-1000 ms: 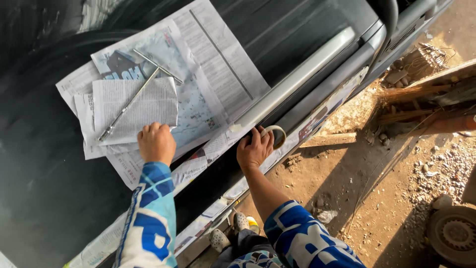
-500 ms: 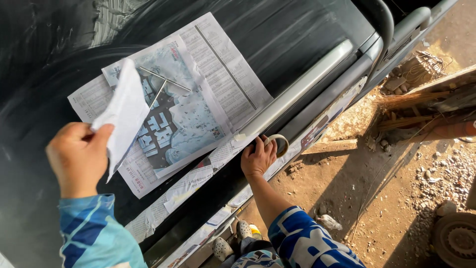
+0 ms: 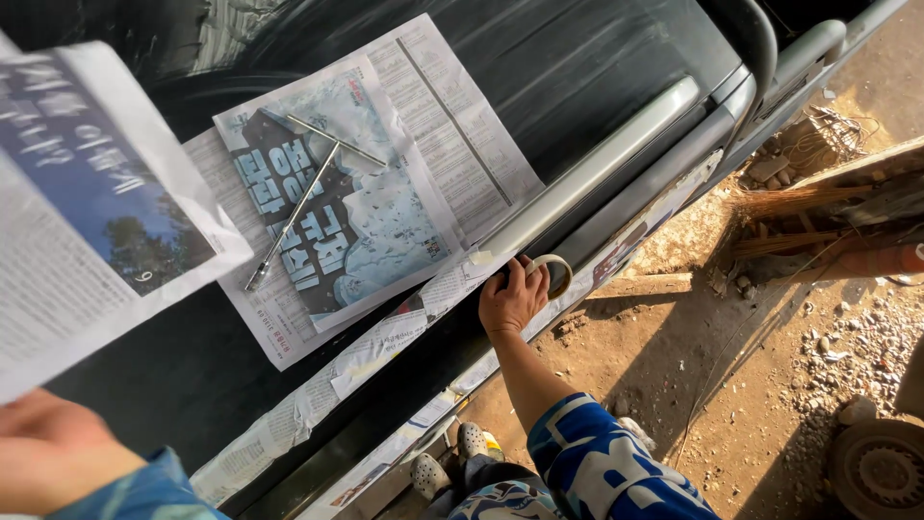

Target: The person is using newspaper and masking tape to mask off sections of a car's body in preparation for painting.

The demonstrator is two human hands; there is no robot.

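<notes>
My left hand (image 3: 53, 448) is at the lower left, close to the camera, holding up a folded sheet of newspaper (image 3: 91, 207). My right hand (image 3: 515, 299) rests on the edge of a dark vehicle body (image 3: 597, 67) and grips a roll of masking tape (image 3: 553, 273). More newspaper sheets (image 3: 356, 202) lie spread on the dark surface, with a metal cross-shaped wrench (image 3: 303, 197) on top of them. Strips of newspaper (image 3: 356, 366) are stuck along the body's edge below the sheets.
A silver bar (image 3: 597, 183) runs along the vehicle's side. Below is dirt ground (image 3: 731, 385) with stones, a pile of wood and scrap (image 3: 828, 202) at the right, and a wheel (image 3: 881, 467) at the bottom right. My feet in light shoes (image 3: 452, 462) stand by the vehicle.
My left hand has picked a newspaper sheet off the pile and lifted it up toward the camera, uncovering the printed page beneath. My right hand has stayed on the tape roll.
</notes>
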